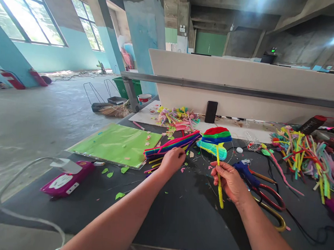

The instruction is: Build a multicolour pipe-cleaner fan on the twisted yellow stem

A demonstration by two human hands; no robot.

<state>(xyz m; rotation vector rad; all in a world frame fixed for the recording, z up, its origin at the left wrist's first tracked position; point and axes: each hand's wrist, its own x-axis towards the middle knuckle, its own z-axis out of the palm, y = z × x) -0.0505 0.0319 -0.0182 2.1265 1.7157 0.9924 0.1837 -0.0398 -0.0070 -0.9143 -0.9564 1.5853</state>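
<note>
My right hand (230, 180) is closed round the yellow pipe-cleaner stem (220, 189) of a rainbow craft piece (216, 140) with red, green, blue and teal bands, held upright over the black table (179, 215). My left hand (172, 159) reaches to a bundle of coloured pipe cleaners (173, 144) lying on the table, its fingers curled onto the bundle's near end. Whether they hold a strand is hidden.
A green paper sheet (117, 143) lies at left, a purple case (67, 179) near the left edge. A blue glue gun (244, 172) and red scissors (269, 197) lie beside my right hand. Loose pipe cleaners (305, 154) pile at right; a phone (211, 111) stands at the back.
</note>
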